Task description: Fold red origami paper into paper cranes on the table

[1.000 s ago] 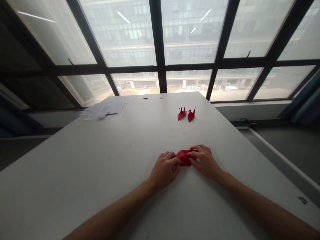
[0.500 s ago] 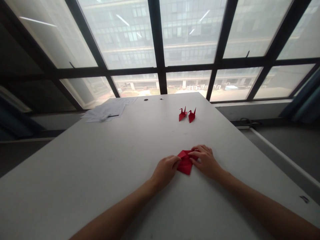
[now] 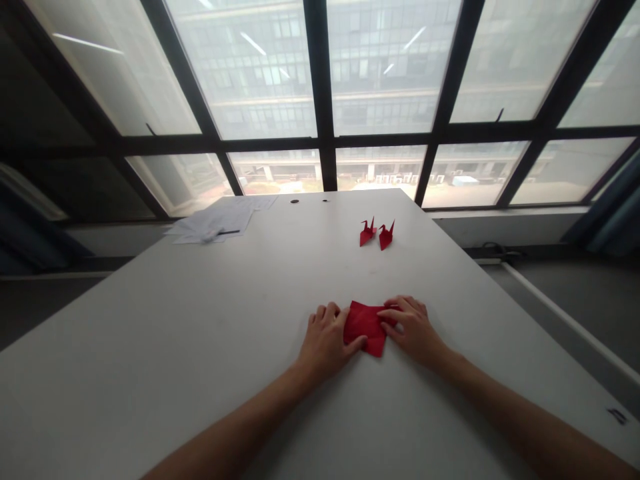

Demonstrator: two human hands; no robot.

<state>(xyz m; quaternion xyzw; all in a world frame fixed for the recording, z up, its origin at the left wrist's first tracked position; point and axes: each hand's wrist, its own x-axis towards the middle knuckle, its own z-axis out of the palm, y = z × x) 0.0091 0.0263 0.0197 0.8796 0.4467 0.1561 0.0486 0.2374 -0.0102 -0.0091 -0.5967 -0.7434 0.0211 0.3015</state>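
Note:
A sheet of red origami paper (image 3: 366,327), partly folded, lies on the white table between my hands. My left hand (image 3: 327,337) grips its left side, with the thumb on the near left edge and the fingers at the far left edge. At the right side, my right hand (image 3: 409,327) pinches the paper between thumb and fingers; its right corner is partly hidden under them. Farther back on the table stand two folded red paper cranes, a left crane (image 3: 367,232) and a right crane (image 3: 386,237), side by side.
White paper sheets (image 3: 225,217) are spread at the far left of the table, with a dark pen (image 3: 229,232) on them. A small dark mark (image 3: 617,416) shows near the right edge. Large windows (image 3: 385,80) rise behind the table.
My left hand has spread from a pinch to a wider hold on the left side. The paper's left part has opened out flatter and wider. My right hand stays at the right side.

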